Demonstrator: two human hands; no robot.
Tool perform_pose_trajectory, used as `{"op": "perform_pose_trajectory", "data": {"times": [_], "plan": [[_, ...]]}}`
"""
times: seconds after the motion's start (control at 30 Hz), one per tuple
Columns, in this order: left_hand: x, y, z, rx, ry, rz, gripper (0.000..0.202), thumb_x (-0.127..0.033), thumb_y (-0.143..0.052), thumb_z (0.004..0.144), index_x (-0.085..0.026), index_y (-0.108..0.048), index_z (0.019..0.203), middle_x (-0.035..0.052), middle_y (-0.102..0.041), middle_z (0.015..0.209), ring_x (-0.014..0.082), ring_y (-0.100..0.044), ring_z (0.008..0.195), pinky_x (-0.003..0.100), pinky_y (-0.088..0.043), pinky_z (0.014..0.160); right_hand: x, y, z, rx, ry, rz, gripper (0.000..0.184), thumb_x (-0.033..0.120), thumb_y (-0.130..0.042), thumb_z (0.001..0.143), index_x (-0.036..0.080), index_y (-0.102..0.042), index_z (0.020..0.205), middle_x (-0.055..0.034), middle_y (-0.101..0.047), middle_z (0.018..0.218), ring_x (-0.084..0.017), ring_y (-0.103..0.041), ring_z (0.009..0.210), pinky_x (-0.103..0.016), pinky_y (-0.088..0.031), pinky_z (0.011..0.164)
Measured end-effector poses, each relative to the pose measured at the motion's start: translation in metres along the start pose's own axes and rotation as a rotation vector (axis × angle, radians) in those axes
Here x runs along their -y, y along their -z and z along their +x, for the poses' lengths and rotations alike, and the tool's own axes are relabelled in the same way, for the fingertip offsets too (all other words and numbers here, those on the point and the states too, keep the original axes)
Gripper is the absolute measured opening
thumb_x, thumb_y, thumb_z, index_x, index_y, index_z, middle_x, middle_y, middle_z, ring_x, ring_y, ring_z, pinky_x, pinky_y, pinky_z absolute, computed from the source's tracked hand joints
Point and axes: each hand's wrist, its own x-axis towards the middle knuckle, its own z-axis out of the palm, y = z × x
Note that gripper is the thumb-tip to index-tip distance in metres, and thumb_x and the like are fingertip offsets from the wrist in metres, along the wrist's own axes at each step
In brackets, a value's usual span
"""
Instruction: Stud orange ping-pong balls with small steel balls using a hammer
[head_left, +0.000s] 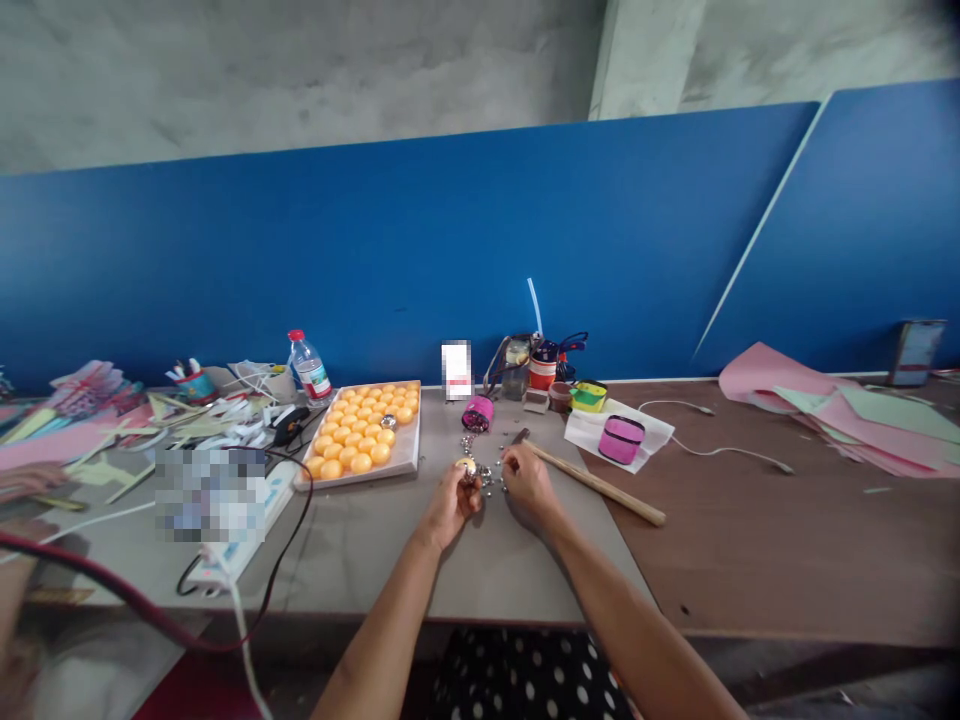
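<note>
The grey work surface (480, 590) is spread beneath both grips. A white tray (406, 452) of orange balls (361, 462) is set to the left of the left-hand grip and slightly beyond it. A wooden-handled hammer (600, 484) is laid with its head just beyond the right-hand grip, its handle slanting away to the right. In the left hand (448, 508), a single ball (469, 465) with silvery bits on it is held between thumb and fingers. The fingers of the right hand (529, 483) are drawn narrowly together; whether anything is pinched cannot be told. The ball is judged light, smooth and easily dented, best held gently by its bare sides. Small silvery pieces (486, 474) are scattered between both grips; probably hard and slippery, they are best pinched with fingertips.
</note>
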Motion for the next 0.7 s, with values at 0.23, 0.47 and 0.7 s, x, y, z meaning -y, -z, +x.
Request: {"op": "perform_pose_trajectory", "data": {"times": [0.23, 0.47, 0.7], "plan": [[0.000, -0.001, 0.000, 0.007, -0.005, 0.045, 0.029, -0.043, -0.058, 0.072, -0.019, -0.046, 0.084, -0.0031, -0.055, 0.062, 0.0059, -0.044, 0.040, 0.018, -0.033, 0.041, 0.001, -0.006, 0.005, 0.127, -0.318, 0.593, 0.012, 0.030, -0.054, 0.069, 0.019, -0.050, 0.068, 0.0059, -0.046, 0.051, -0.009, -0.039, 0.044, -0.022, -0.031, 0.046], [0.001, 0.000, 0.000, 0.016, -0.012, 0.065, 0.028, -0.042, -0.057, 0.074, -0.018, -0.046, 0.083, -0.0027, -0.055, 0.062, 0.0064, -0.046, 0.042, 0.018, -0.035, 0.042, 0.003, -0.004, 0.005, 0.276, -0.420, 1.054, 0.028, 0.036, -0.070, 0.062, 0.016, -0.059, 0.078, 0.0025, -0.057, 0.062, -0.008, -0.048, 0.051, -0.022, -0.036, 0.052], [-0.001, -0.001, -0.001, 0.017, -0.004, 0.090, 0.028, -0.039, -0.058, 0.075, -0.018, -0.048, 0.090, -0.0018, -0.057, 0.065, 0.0066, -0.048, 0.044, 0.018, -0.036, 0.043, 0.011, 0.000, 0.002, 0.331, -0.368, 1.000, 0.022, 0.034, -0.069, 0.064, 0.017, -0.057, 0.070, 0.0032, -0.056, 0.059, -0.008, -0.046, 0.051, -0.022, -0.034, 0.053]]}}
